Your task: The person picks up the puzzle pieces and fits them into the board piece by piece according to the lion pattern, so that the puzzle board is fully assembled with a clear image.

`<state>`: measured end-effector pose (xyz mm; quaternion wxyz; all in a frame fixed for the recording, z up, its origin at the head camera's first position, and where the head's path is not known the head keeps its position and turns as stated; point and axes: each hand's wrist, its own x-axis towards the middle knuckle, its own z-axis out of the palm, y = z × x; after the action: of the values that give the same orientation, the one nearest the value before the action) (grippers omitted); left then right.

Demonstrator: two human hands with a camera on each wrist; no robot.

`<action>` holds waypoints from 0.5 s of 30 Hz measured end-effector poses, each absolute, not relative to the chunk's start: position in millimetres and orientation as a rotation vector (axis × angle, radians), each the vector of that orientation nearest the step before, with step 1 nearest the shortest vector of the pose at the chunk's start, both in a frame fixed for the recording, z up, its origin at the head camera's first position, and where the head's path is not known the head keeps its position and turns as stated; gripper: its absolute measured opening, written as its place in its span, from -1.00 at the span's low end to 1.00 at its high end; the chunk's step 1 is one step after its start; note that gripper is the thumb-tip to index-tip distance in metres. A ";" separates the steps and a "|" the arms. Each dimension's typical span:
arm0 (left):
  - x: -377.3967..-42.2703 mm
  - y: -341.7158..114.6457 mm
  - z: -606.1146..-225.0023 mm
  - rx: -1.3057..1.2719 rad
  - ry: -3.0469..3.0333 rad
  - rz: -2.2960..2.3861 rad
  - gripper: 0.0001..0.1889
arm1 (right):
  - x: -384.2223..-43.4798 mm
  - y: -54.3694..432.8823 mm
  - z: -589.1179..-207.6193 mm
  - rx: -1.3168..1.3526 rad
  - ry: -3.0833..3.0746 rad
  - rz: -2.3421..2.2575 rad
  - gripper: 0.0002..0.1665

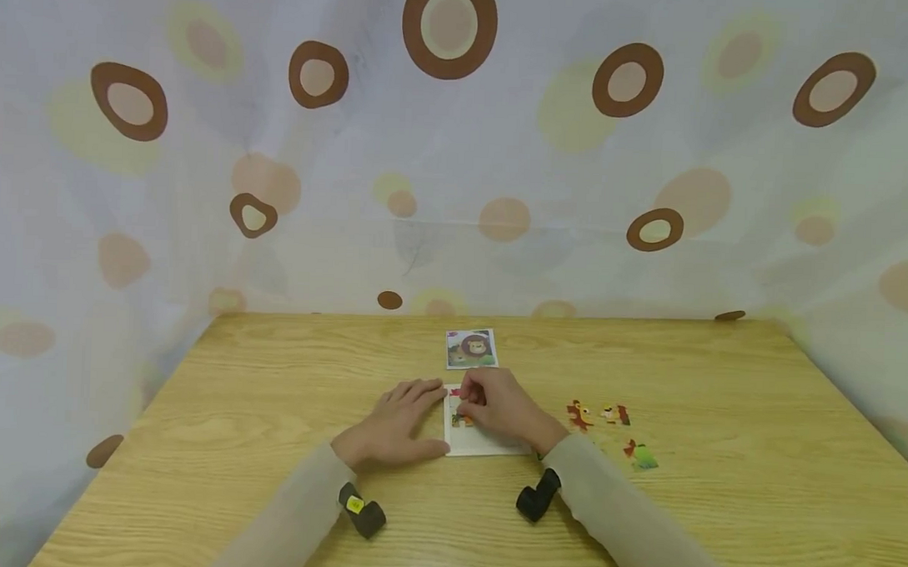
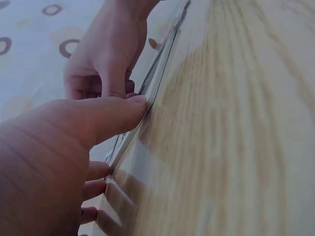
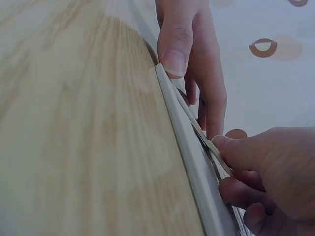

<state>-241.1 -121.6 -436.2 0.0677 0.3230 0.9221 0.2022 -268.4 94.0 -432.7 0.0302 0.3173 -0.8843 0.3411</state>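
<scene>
Several jigsaw pieces (image 1: 644, 456) lie on the worktop (image 1: 270, 377) beside the white puzzle tray (image 1: 484, 444); the right hand (image 1: 501, 404) pinches a thin piece (image 3: 220, 160), the left hand (image 1: 393, 428), fingers extended, touches the tray's edge.

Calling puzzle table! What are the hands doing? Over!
Left hand touching edge of white board. Right hand pinching puzzle piece. Right hand covers part of board. Loose pieces to the right.

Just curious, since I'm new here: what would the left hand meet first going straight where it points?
The left hand would likely meet the white board first; its fingertips seem right beside the edge.
</scene>
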 end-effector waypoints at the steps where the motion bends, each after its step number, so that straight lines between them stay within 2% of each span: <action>1: -240.9 -120.9 -435.7 0.975 2.773 0.613 -0.18 | -268.3 94.2 -432.4 0.968 -2.728 1.046 -0.80; 12: -238.1 -118.8 -430.7 0.973 2.759 0.603 -0.19 | -269.7 88.0 -433.8 0.889 -2.780 1.023 -0.79; 15: -238.0 -119.0 -431.9 0.962 2.756 0.589 -0.18 | -271.8 89.6 -432.5 0.947 -2.816 1.026 -0.85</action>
<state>-238.0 -119.0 -431.9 0.0818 0.3221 0.9223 0.1972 -271.8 89.6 -432.5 -0.0008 0.3012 -0.8960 0.3263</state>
